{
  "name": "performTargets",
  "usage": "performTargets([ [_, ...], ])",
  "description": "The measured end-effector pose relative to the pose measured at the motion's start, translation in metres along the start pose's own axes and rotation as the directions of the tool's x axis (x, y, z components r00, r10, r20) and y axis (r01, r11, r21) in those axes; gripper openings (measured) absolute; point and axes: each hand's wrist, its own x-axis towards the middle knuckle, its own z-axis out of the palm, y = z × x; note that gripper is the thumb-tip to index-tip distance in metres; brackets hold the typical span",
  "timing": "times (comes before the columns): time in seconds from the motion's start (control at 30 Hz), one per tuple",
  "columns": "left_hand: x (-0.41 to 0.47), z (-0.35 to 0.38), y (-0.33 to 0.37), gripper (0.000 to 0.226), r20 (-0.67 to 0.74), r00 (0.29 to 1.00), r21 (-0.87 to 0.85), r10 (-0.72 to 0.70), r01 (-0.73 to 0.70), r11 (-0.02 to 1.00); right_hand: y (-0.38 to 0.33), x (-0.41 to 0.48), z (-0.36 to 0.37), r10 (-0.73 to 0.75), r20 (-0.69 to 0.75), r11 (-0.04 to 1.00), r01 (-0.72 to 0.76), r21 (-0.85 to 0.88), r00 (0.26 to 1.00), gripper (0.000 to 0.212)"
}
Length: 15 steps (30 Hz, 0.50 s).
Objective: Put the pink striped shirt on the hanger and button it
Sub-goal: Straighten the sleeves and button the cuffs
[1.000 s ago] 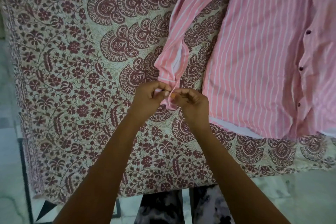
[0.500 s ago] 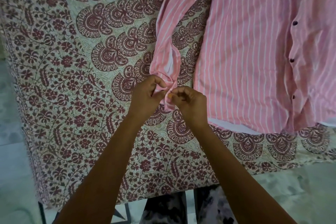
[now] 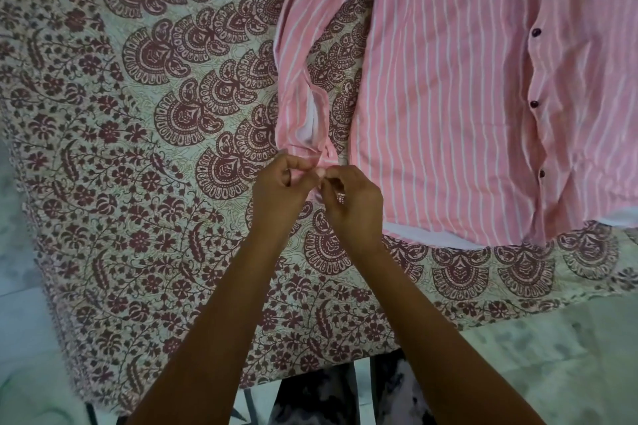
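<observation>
- The pink striped shirt (image 3: 448, 97) is lying flat on a patterned bedcover (image 3: 138, 183), filling the upper right of the view, front side up
- Its placket is running down the right part of the view, with dark buttons (image 3: 535, 32) sitting along it in a line
- One sleeve (image 3: 303, 62) is stretching down the left side of the shirt body, with a strip of bedcover showing between sleeve and body
- The cuff (image 3: 319, 157) at the sleeve's lower end is bunching up where both hands are meeting
- The left hand (image 3: 276, 190) is pinching the cuff fabric, thumb and forefinger curling together on its left edge
- The right hand (image 3: 352, 203) is gripping the cuff from the other side, fingertips pressing close against those of the left hand
- Whether a cuff button is sitting between the fingers cannot be told, since the fingers are covering that spot
- Both forearms are reaching up from the bottom of the view over the near edge of the bedcover
- A pale floor (image 3: 552, 373) is showing at the lower right
</observation>
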Motion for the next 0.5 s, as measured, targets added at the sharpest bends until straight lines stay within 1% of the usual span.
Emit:
performTargets([
  [0.07, 0.000, 0.006, 0.001, 0.007, -0.007, 0.997, 0.157, 0.072, -0.070, 0.985, 0.005, -0.004, -0.001, 0.002, -0.048, 0.999, -0.004, -0.043, 0.999, 0.009],
  [0.13, 0.001, 0.011, 0.004, 0.010, -0.012, 0.990, 0.336, 0.138, -0.126, 0.933, 0.008, -0.007, -0.001, 0.007, -0.077, 0.997, -0.014, -0.082, 0.997, 0.007],
  [0.2, 0.002, 0.016, 0.007, 0.011, 0.006, 0.985, 0.400, 0.172, -0.160, 0.903, 0.010, -0.008, 0.000, 0.049, -0.092, 0.994, -0.058, -0.090, 0.995, 0.008],
  [0.23, 0.002, 0.018, 0.008, 0.010, 0.012, 0.983, 0.410, 0.181, -0.170, 0.896, 0.009, -0.007, 0.000, 0.100, -0.099, 0.993, -0.105, -0.053, 0.990, 0.008],
  [0.27, 0.002, 0.020, 0.009, 0.009, 0.012, 0.982, 0.412, 0.186, -0.175, 0.894, 0.007, -0.005, -0.001, 0.176, -0.102, 0.984, -0.173, 0.032, 0.979, 0.009],
  [0.3, 0.001, 0.022, 0.010, 0.008, 0.007, 0.983, 0.403, 0.183, -0.171, 0.899, 0.004, -0.001, -0.002, 0.267, -0.087, 0.955, -0.252, 0.154, 0.960, 0.011],
  [0.33, 0.002, 0.022, 0.010, 0.007, 0.002, 0.986, 0.373, 0.166, -0.155, 0.915, 0.002, 0.003, -0.005, 0.358, -0.043, 0.902, -0.334, 0.274, 0.933, 0.016],
  [0.37, 0.002, 0.022, 0.011, 0.007, 0.003, 0.992, 0.311, 0.129, -0.124, 0.942, -0.001, 0.007, -0.010, 0.432, 0.034, 0.832, -0.412, 0.372, 0.901, 0.021],
  [0.4, 0.002, 0.020, 0.011, 0.008, 0.017, 0.996, 0.230, 0.087, -0.089, 0.969, -0.002, 0.013, -0.016, 0.485, 0.151, 0.743, -0.497, 0.448, 0.861, 0.024],
  [0.43, 0.003, 0.018, 0.010, 0.009, 0.036, 0.997, 0.169, 0.063, -0.068, 0.983, -0.003, 0.019, -0.023, 0.514, 0.297, 0.632, -0.590, 0.503, 0.805, 0.025],
  [0.47, 0.003, 0.015, 0.008, 0.012, 0.060, 0.997, 0.144, 0.056, -0.064, 0.987, -0.002, 0.026, -0.030, 0.515, 0.446, 0.511, -0.680, 0.526, 0.732, 0.025],
  [0.5, 0.003, 0.013, 0.008, 0.012, 0.091, 0.994, 0.146, 0.061, -0.073, 0.987, 0.000, 0.032, -0.035, 0.499, 0.571, 0.404, -0.758, 0.513, 0.652, 0.025],
])
